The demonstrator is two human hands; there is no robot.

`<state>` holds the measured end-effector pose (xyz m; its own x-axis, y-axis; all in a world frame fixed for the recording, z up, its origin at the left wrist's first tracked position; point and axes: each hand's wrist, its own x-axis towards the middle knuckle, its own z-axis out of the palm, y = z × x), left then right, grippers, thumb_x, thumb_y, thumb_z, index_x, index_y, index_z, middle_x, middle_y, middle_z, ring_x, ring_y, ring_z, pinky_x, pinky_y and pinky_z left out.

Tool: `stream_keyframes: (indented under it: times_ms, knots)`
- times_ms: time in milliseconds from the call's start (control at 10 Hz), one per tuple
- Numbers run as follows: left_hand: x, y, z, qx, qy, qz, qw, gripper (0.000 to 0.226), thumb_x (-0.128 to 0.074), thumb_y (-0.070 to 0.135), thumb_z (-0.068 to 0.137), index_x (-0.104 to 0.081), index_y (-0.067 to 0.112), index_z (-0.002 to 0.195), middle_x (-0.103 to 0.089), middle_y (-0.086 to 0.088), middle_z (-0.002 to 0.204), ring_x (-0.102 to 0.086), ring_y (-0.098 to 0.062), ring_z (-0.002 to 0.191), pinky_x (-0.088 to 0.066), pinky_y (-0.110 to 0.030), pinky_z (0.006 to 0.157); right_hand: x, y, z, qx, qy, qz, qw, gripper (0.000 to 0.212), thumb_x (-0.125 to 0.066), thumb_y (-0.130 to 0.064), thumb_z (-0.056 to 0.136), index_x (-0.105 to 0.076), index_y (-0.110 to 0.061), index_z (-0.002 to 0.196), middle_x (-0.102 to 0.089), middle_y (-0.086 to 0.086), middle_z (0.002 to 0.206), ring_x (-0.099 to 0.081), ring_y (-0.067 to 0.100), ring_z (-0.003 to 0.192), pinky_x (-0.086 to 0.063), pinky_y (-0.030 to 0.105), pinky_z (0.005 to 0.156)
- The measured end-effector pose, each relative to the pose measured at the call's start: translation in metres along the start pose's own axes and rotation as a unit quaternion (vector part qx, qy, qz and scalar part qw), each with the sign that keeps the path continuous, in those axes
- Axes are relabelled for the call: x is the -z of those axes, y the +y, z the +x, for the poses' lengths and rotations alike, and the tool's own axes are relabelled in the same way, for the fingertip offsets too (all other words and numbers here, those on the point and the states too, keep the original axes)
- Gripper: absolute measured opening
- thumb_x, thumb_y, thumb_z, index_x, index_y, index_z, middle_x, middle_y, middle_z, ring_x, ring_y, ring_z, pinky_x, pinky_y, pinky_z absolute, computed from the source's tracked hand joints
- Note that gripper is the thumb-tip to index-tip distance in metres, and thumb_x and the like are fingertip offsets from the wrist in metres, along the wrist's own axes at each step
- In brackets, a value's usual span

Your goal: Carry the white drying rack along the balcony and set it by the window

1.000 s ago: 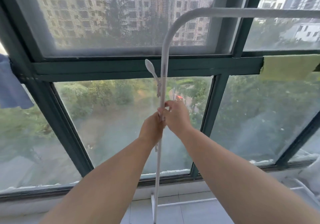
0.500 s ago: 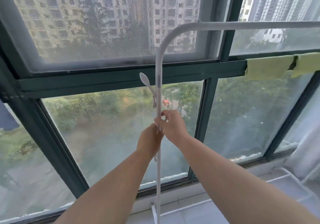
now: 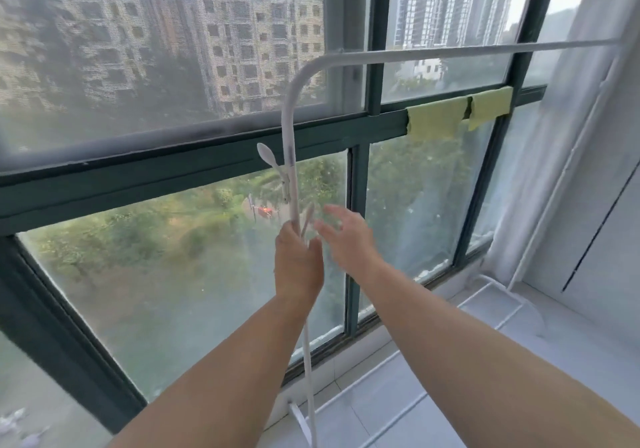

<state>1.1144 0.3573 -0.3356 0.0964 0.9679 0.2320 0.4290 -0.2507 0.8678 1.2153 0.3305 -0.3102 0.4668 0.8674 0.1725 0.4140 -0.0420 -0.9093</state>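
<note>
The white drying rack (image 3: 290,129) stands upright on the floor tiles right in front of the green-framed window (image 3: 207,156). Its left post curves at the top into a long bar running off to the right. A white lever clip (image 3: 272,163) sticks out from the post. My left hand (image 3: 299,267) is wrapped around the post just below the clip. My right hand (image 3: 346,236) hovers beside the post with fingers spread, holding nothing.
Two yellow-green cloths (image 3: 457,115) hang on the window's cross rail. A white curtain (image 3: 568,136) drapes at the right, against a white wall (image 3: 609,233). The rack's white base bars (image 3: 485,305) lie on the pale floor tiles (image 3: 388,409) under the window.
My right hand has let go of the post and opened, moving slightly right. The view has swung to the right along the window; my left hand keeps its grip.
</note>
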Motion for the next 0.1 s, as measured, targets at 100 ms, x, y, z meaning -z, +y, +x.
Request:
stream_keyframes:
  times_ms: [100]
  knots:
    - [-0.0063,0.0109,-0.0122,-0.037,0.023,-0.03,0.999,0.058,-0.05,0.035,0.094,-0.032,0.021,0.148,-0.043,-0.004,0.145,-0.046,-0.021,0.129,-0.04,-0.037,0.102,0.0116,-0.0043,-0.0166,-0.026,0.029,0.011,0.999,0.052,-0.058,-0.042,0.095,-0.055,-0.024,0.143,-0.05,0.005,0.15,-0.051,0.023,0.133,-0.041,0.036,0.106]
